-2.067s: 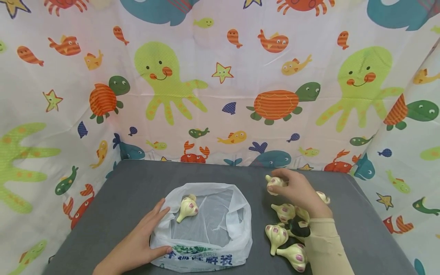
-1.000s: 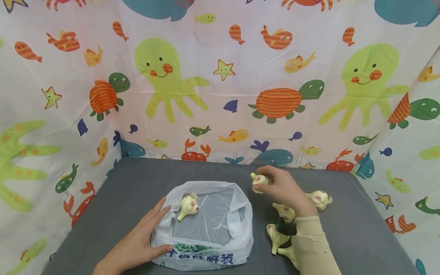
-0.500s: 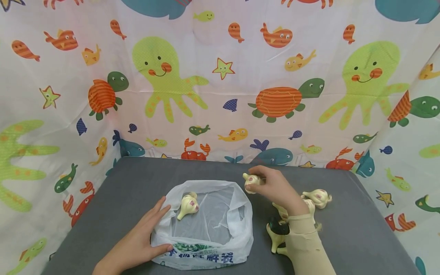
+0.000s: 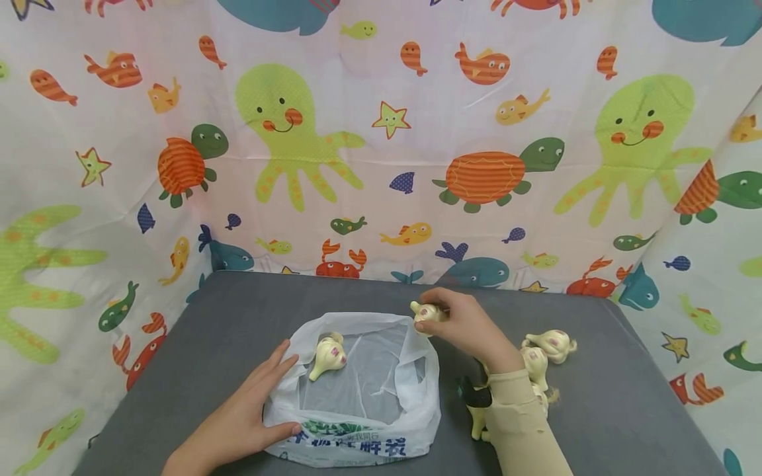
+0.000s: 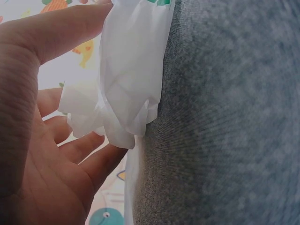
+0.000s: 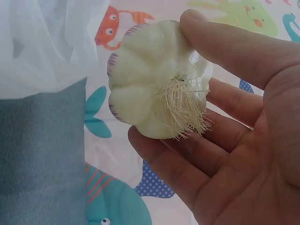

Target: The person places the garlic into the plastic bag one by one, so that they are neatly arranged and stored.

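My right hand (image 4: 467,327) pinches a garlic bulb (image 4: 426,313) by the far right rim of a white plastic bag (image 4: 363,444). In the right wrist view, thumb and fingers grip the bulb (image 6: 140,79) from its sides, its stringy roots facing the camera. The bag's mouth is spread wide, and another garlic bulb (image 4: 329,356) lies inside at the left. My left hand (image 4: 247,413) rests along the bag's left side, fingers extended and thumb near the front rim. The left wrist view shows the bag's folded edge (image 5: 133,70) against that hand.
Several more garlic bulbs (image 4: 553,345) lie on the grey tabletop (image 4: 607,396) at the right, partly hidden by the right forearm. A dark device (image 4: 474,393) sits at the right wrist. A sea-animal printed curtain (image 4: 369,165) hangs behind and at both sides.
My right hand has carried the garlic bulb leftward from beyond the pile to the bag's far right rim. The left hand and the bag have stayed in place.
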{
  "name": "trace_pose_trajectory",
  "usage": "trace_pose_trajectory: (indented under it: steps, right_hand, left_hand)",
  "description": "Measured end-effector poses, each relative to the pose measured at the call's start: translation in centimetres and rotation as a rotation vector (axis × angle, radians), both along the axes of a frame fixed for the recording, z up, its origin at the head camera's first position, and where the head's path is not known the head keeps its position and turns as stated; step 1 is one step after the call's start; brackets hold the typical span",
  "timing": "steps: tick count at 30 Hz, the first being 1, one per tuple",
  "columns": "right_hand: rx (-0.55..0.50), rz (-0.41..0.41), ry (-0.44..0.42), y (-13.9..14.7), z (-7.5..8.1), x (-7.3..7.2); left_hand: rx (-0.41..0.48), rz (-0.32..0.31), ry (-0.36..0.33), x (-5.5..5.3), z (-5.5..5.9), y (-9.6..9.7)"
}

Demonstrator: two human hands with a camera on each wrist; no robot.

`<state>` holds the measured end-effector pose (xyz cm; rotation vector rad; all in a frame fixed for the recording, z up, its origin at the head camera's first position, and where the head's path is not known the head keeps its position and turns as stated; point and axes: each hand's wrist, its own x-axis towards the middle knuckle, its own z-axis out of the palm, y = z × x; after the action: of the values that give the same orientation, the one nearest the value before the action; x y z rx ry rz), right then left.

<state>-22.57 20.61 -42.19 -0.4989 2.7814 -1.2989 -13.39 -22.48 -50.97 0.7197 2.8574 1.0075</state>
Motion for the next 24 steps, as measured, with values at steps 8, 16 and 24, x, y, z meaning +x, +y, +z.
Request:
trace_pose_trajectory:
  steps: [8,16,24]
  right_hand:
    - [-0.002,0.030,0.033,-0.6,-0.4,-0.1]
    - [-0.011,0.044,0.041,-1.2,-1.0,-0.2]
    - [-0.003,0.044,0.035,-1.7,-1.3,-0.2]
  left_hand:
    - [0.000,0.001,-0.011,0.1,0.1,0.1]
    - [0.008,0.003,-0.017,0.2,0.3,0.1]
    - [0.009,0.005,-0.019,0.1,0.3,0.1]
